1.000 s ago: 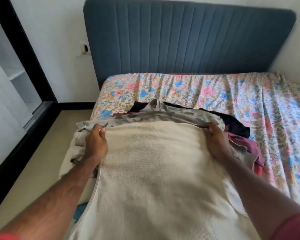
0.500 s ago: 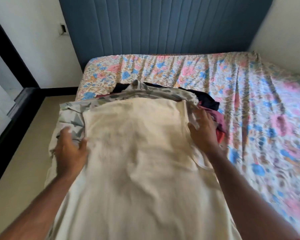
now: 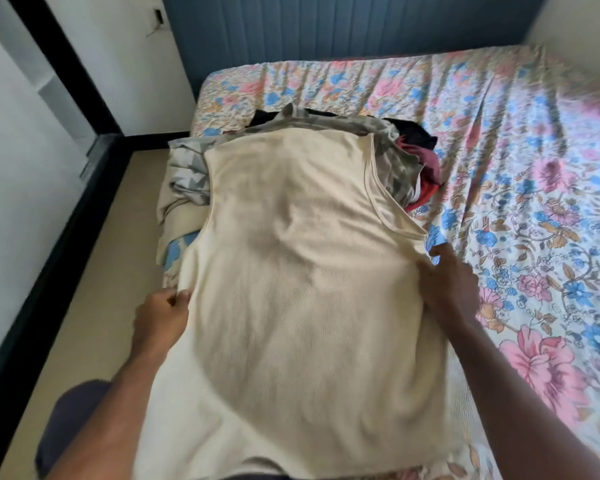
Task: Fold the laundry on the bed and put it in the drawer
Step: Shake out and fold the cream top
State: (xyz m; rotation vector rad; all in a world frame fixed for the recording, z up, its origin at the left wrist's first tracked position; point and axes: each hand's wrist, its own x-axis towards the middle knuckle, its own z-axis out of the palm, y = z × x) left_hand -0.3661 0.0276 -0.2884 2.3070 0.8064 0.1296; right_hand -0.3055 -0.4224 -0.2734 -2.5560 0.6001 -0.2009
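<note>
Your left hand (image 3: 161,315) pinches the left side seam of the cream top (image 3: 291,289), fingers curled tight around the fabric at the left edge of the bed (image 3: 499,140). Your right hand (image 3: 451,282) grips the opposite side of the top just below the armhole, with the thumb on the cloth and one finger extended. The top lies spread flat between both hands, its hem end draped over the pile of clothes (image 3: 395,147) near the head of the bed. The pile sits on the flowered sheet, short of the blue headboard (image 3: 326,26).
</note>
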